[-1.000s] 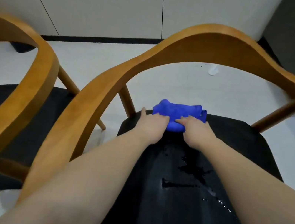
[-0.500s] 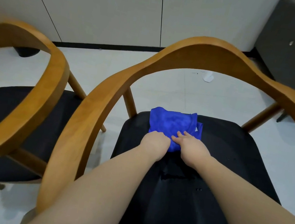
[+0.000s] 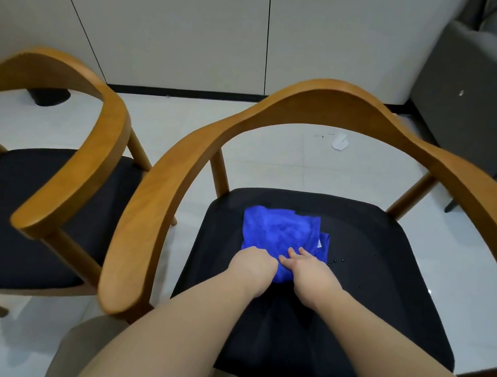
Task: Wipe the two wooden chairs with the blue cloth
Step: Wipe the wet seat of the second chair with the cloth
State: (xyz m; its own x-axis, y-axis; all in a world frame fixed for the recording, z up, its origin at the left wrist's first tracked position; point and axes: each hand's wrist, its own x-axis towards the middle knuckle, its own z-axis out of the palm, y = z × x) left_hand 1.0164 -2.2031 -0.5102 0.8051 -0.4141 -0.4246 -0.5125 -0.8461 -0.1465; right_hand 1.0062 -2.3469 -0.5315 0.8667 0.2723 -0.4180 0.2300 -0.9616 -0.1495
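Pale panelled wall (image 3: 170, 17) with thin dark seams, black skirting (image 3: 190, 95) along its foot, glossy white tiled floor (image 3: 279, 154) below, grey sofa (image 3: 479, 95) at its right end, possibly crumpled paper (image 3: 340, 142) nearby.

Head view, down onto right chair (image 3: 387, 294)

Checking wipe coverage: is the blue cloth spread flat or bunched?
Bunched, not flat: blue cloth lies rumpled, layers overlapping, on the right chair's black seat.
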